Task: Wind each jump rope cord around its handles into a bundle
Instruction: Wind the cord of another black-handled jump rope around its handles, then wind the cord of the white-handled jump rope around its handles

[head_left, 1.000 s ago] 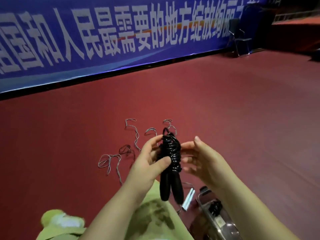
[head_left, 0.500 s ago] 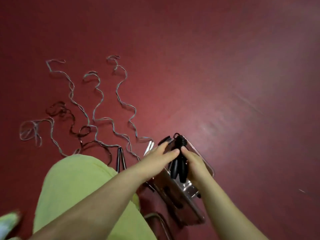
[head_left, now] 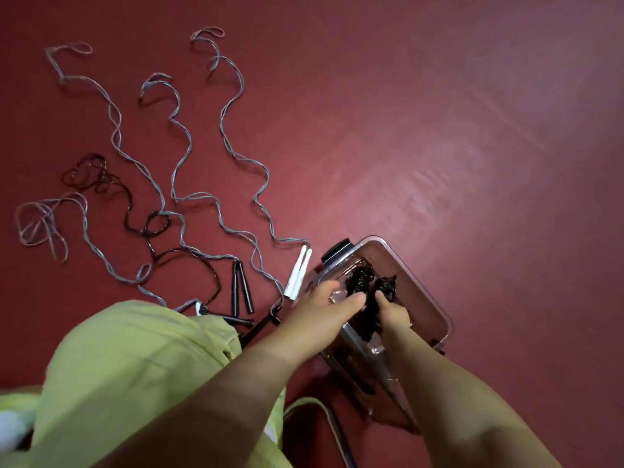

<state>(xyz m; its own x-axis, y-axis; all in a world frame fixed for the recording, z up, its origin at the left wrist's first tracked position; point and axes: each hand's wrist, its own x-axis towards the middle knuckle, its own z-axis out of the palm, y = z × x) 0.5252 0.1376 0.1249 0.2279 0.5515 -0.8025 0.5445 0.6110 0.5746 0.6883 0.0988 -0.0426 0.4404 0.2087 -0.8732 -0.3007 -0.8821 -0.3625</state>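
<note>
two black wound rope bundles (head_left: 363,287) inside clear bin (head_left: 427,292), left hand (head_left: 324,309) and right hand (head_left: 393,314) both gripping one bundle, several unwound ropes (head_left: 182,157) sprawled left, bare red floor (head_left: 472,130) right

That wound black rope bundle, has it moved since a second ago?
Yes. The black rope bundle, earlier held up above the floor, is now down inside the clear plastic bin, with both hands on it.

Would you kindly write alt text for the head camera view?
Both hands, left hand and right hand, hold a wound black jump rope bundle inside a clear plastic bin. Unwound grey ropes lie on the red floor.
</note>
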